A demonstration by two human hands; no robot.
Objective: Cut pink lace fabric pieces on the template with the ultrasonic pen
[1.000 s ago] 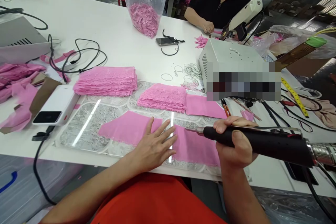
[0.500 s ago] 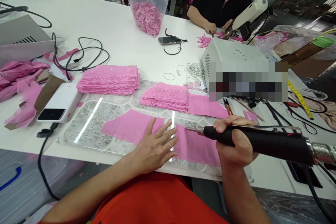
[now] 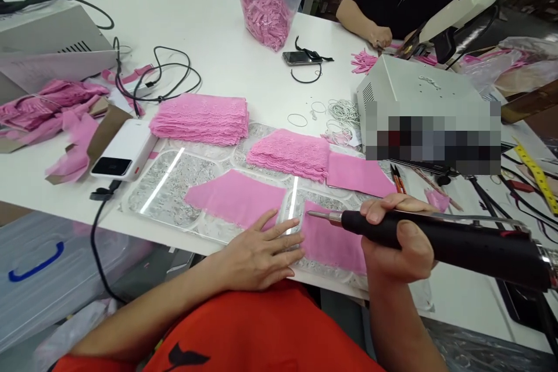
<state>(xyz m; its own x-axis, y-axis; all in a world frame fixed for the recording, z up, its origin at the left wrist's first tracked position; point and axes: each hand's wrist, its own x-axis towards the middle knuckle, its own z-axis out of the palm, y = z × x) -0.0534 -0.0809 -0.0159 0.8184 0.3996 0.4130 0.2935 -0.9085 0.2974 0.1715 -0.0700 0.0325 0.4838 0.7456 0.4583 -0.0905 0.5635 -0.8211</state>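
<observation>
My right hand [image 3: 399, 238] is closed around a black handheld power tool [image 3: 457, 250] with a metal lever along its top and a cable end at the right. Its thin metal tip points left, over the left edge of a pink fabric piece [image 3: 333, 244]; whether it touches, I cannot tell. My left hand [image 3: 265, 256] lies flat with fingers spread, across the lower corner of another pink fabric piece [image 3: 238, 197] and the gap between the two. Both pieces lie on a clear patterned mat [image 3: 163, 192]. Behind them are a lace-edged pink stack [image 3: 288, 157] and a flat pink piece [image 3: 357, 174].
A second lace stack [image 3: 200, 119] and a white power bank [image 3: 124, 151] with cables are at left. A grey machine box [image 3: 410, 90] stands at right, near pens and a tape measure [image 3: 538, 177]. Across the table sit a bag of pink strips [image 3: 267, 17], a phone [image 3: 300, 58] and another person.
My view has shifted, so the table's contents sit farther right and slightly higher. My left hand has slid a little toward me and left relative to the fabric. The tool stays in my right hand.
</observation>
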